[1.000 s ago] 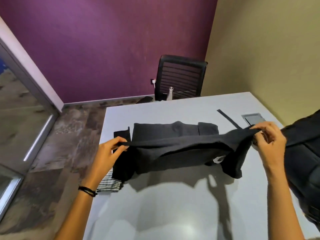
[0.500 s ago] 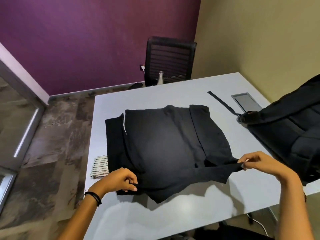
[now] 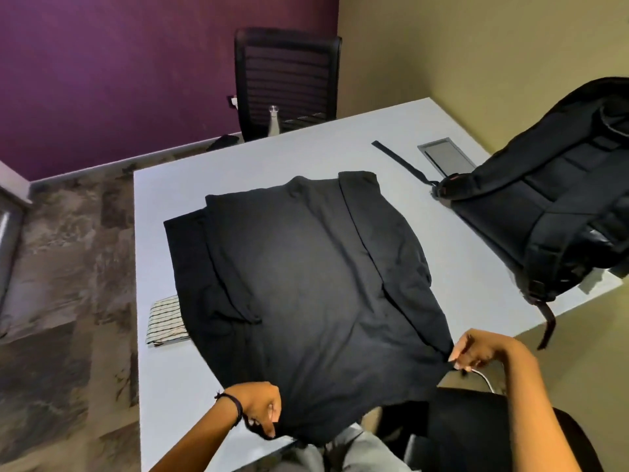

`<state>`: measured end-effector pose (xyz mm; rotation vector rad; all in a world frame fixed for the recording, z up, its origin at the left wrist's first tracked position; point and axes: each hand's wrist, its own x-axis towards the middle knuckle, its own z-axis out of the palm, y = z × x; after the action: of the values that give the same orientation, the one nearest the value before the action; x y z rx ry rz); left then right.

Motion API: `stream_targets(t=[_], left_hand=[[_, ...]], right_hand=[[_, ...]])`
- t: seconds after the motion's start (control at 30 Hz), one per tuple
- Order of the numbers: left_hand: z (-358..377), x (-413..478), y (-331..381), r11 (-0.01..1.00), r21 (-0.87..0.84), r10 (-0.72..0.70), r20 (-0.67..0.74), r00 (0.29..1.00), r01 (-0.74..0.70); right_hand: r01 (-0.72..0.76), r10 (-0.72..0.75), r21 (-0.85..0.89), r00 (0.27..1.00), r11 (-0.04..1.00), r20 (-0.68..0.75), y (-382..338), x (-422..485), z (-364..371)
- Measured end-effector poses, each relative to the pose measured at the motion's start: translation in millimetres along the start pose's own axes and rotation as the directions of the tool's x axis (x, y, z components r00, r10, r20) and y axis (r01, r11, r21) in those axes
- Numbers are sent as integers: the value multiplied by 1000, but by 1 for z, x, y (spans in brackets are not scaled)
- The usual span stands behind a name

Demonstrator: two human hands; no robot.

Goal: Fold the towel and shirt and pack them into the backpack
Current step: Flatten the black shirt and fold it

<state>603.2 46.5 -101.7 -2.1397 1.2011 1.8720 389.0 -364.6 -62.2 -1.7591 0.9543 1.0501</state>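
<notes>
A black shirt [image 3: 306, 277] lies spread over the white table [image 3: 170, 386], its sides folded inward, its near edge hanging past the table's front edge. My left hand [image 3: 262, 408] grips the shirt's near left corner. My right hand [image 3: 476, 350] pinches the near right corner. A striped folded towel [image 3: 165, 320] pokes out from under the shirt's left side. The black backpack [image 3: 551, 199] rests on the table's right end, one strap dangling over the edge.
A black office chair [image 3: 286, 80] stands behind the table's far edge with a bottle [image 3: 273, 120] in front of it. A grey cable hatch [image 3: 446, 156] is set into the table by the backpack. A loose backpack strap [image 3: 401, 161] lies near it.
Both hands have pulled the shirt's near edge toward me and down, so the shirt now lies flat and longer on the table instead of hanging lifted between my hands.
</notes>
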Motion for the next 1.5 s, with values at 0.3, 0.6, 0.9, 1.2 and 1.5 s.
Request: stream_targets(t=[0.3,0.6,0.9,1.2,1.5], left_hand=[[-3,35,-3,998,-23,54,86,995,-53],[-77,36,8,972,-126,145,-334,932,-196],[-182,80,51,957,14,227,-656,719,-289],[-303,148,117,896,-165,145,-769,623,-412],[-352,227,131,946,-223,29,-664,747,-235]], right_hand=[[35,-27,46,986,998,-164,13,29,36],[235,-104,132,776,963,-622,-27,37,10],[355,-189,115,712,928,-676,-63,70,8],[175,-430,-417,616,892,-660,-85,131,5],[50,-348,-436,687,899,-639,-81,175,-19]])
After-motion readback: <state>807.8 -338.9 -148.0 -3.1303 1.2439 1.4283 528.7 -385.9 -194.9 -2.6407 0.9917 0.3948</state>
